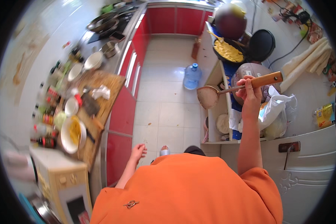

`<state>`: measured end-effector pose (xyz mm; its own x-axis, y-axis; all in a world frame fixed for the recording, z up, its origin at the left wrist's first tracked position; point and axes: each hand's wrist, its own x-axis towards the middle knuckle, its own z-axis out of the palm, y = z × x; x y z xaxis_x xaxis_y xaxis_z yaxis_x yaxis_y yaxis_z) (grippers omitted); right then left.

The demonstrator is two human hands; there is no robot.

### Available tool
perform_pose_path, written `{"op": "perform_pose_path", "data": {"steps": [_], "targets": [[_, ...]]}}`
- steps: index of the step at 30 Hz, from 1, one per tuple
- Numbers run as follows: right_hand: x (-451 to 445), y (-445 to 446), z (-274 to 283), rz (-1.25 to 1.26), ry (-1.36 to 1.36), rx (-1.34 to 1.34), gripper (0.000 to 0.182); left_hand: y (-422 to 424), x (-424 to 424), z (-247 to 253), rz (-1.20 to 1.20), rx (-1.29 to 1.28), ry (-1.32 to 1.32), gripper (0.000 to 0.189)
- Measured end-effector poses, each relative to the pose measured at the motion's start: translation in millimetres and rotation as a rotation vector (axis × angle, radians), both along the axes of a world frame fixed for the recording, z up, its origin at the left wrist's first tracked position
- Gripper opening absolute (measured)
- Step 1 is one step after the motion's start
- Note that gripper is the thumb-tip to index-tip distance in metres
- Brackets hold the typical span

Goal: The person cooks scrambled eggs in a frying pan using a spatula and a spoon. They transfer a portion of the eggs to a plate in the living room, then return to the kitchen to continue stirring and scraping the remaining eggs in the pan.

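My right hand (250, 92) grips a wok spatula (208, 96) by the lower end of its wooden handle. The metal blade points left, past the edge of the shelf unit. Below that hand stand a rice cooker (242, 71) and a white plastic bag (274, 107). Farther off, a round black pan (217, 55) holds yellow food (228, 51), with a yellow utensil (215, 35) resting at its edge. A round black lid or pan half (261, 45) stands beside it. Nothing is in my left hand (138, 152), which hangs over the floor with fingers loosely apart.
A blue water jug (192, 77) stands on the tiled floor. On the left counter, a wooden cutting board (116, 84) carries a cleaver (90, 104) and a white bowl with yellow residue (65, 134). Bottles line the wall. A grey door (305, 173) is at right.
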<state>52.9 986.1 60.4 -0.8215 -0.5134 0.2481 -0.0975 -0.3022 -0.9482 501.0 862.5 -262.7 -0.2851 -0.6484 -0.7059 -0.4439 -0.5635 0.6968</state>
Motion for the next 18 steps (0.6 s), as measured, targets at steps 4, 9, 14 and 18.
{"op": "perform_pose_path", "data": {"steps": [4, 9, 14, 18], "targets": [[-51.2, -36.6, 1.1, -0.121, -0.031, -0.05, 0.018, -151.3, -126.6, 35.3, -0.151, -0.151, 0.086, 0.03], [-130.8, -78.3, -15.0, -0.266, 0.017, -0.055, 0.02, -251.1, -262.4, 61.5, -0.2, -0.15, 0.15, 0.031], [-223.2, -118.8, -26.9, -0.462, -0.065, -0.075, 0.02, -328.8, -363.9, 64.4, -0.249, -0.136, 0.154, 0.036], [-281.0, -144.5, -23.9, -0.56, -0.054, -0.071, 0.021, -396.3, -465.5, 68.2, -0.404, -0.495, 0.132, 0.048]]}}
